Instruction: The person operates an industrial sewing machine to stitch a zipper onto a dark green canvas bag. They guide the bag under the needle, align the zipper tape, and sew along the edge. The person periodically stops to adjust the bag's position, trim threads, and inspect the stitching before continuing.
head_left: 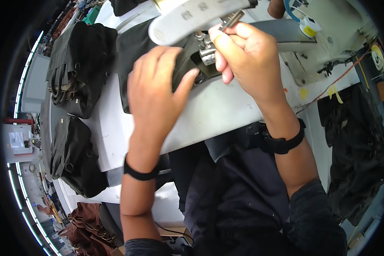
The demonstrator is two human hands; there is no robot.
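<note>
My left hand lies on a dark olive canvas bag piece, fingers stretched out and thumb spread. Beside the thumb, round metal eyelets or snaps show in the cloth. My right hand is closed in a pinch at the head of a white sewing machine. A short metal bar sticks up from between its thumb and forefinger; whether it belongs to the machine I cannot tell. Just left of these fingers, the metal presser foot area sits over the canvas. The needle is not discernible.
Dark canvas bags are piled left on the white table, with another dark bag nearer. More dark bags hang at right. A white-and-yellow bottle stands behind my right hand. Brown bags lie at lower left.
</note>
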